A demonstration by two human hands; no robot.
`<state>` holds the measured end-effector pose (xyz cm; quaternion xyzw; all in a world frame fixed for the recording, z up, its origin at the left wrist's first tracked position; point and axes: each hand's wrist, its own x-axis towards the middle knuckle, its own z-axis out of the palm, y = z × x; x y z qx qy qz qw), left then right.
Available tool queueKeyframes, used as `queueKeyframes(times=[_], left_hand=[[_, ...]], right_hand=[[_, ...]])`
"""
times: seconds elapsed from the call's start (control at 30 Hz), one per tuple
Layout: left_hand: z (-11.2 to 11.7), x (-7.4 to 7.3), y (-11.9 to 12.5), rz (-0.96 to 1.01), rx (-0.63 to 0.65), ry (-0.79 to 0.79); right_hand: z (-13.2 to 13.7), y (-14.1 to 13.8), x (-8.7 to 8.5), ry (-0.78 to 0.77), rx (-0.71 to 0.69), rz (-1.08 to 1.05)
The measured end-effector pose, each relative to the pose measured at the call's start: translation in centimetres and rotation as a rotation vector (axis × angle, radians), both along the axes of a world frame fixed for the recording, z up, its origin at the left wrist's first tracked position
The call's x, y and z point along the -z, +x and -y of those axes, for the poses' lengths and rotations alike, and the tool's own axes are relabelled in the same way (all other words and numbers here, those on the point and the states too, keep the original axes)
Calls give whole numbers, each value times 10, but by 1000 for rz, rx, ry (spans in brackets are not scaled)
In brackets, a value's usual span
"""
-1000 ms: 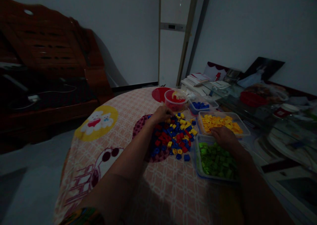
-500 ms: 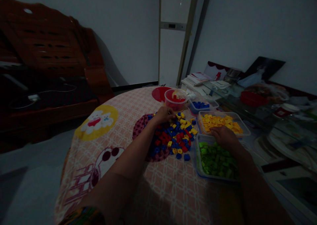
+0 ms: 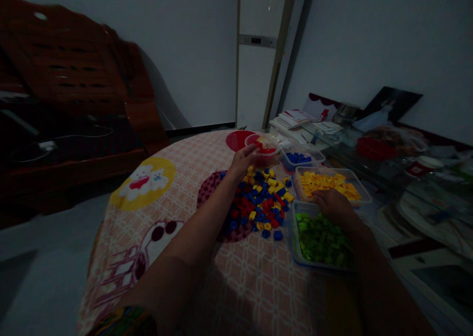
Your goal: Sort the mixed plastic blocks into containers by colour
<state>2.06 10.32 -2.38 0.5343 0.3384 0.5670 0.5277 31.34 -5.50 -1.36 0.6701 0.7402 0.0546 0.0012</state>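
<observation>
A loose pile of small red, blue and yellow blocks [image 3: 264,198] lies around the middle of the tabletop [image 3: 192,151], partly over a dark pink checked patch on the patterned tablecloth [image 3: 258,282]. Beyond the pile, toward the far edge, the left hand [image 3: 244,159] is at the near left side of a clear round tub [image 3: 264,162] with red pieces [image 3: 266,149] in it. Its fingers are bent and close together; in this dim light I can't tell whether they pinch a block or touch the rim. Along the right edge of the tabletop three clear containers stand in a row: farthest, beside the tub, the one with blue blocks [image 3: 298,157]; then the one with yellow blocks [image 3: 327,184]; and nearest, the one with green blocks [image 3: 321,240]. The right hand [image 3: 331,203] is over the place where the yellow and green containers meet, its fingers curled narrow at the near rim of the yellow one; whether anything is between them cannot be made out. A few blue blocks sit at the near side of the pile. Past the right edge, a cluttered glass table carries stacked papers [image 3: 293,117] and a cup [image 3: 424,166].
</observation>
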Motion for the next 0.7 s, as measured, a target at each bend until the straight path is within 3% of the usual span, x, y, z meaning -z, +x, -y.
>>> queueKeyframes(times=[0.2,0.4,0.53,0.7], left_hand=[[6,-16,-23,-115,96,89],[9,-29,-62,-723,281,150],[17,-33,-59,-1041,399,204],[26,-32,-38,-1426,426,155]], right_hand=[[2,-3,-4,-22,3,-6],[1,-3,-6,-42,8,-10],[0,-4,-7,-62,19,-1],[0,-3,-4,-47,22,11]])
